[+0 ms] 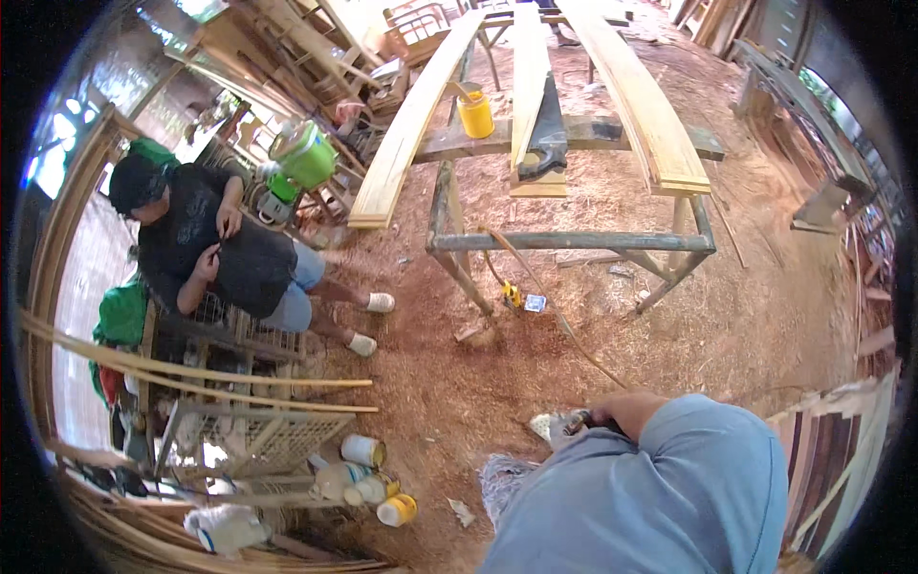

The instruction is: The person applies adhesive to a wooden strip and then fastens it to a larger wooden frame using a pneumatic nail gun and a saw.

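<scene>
My right forearm (633, 413) comes out of a blue-grey sleeve and bends in front of my body. At its end, my right hand (599, 417) is small and dark, its fingers not discernible. A dark grey shape (576, 420) lies against it, beside a light shoe (542, 427). Whether the hand holds that shape, I cannot tell. My left hand is out of the picture. Ahead, a hand saw (547, 134) with a black handle rests on the middle plank (529, 67). Next to it a yellow can (475, 115) stands on the trestle's crossbeam (492, 142).
Two more long planks (421, 124) (636, 105) lie across the metal trestle (574, 242). A hose (550, 297) trails over shavings. At left stands a person (225, 239), hands together, beside a green bucket (308, 155). Thin strips (239, 381) and paint cans (363, 450) are nearer.
</scene>
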Demonstrator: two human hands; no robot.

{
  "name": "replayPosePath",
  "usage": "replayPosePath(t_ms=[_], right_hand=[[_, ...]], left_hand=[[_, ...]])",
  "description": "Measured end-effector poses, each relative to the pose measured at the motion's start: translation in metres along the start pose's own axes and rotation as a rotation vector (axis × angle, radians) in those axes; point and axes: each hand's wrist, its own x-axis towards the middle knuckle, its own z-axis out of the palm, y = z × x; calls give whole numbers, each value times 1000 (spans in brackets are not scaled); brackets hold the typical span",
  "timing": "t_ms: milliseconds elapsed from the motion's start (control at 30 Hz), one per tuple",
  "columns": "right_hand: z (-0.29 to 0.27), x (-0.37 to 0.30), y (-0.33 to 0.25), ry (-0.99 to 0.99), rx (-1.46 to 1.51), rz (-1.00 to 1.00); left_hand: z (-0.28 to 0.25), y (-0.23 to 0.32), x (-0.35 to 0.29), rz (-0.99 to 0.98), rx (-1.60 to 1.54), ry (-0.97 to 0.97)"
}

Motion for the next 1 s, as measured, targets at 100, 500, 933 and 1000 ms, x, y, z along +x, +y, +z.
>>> replayPosePath(t_ms=[100, 500, 933, 1000], right_hand=[[8, -7, -13, -125, 4, -195], [-36, -83, -263, 452, 598, 348], [-84, -138, -281, 23, 1226, 396], [-109, -132, -278, -24, 1140, 388]], left_hand=[[-50, 6, 25, -26, -25, 4], [-334, 224, 192, 362, 383, 74], [-245, 381, 248, 22, 53, -265], [-216, 411, 260, 73, 146, -228]])
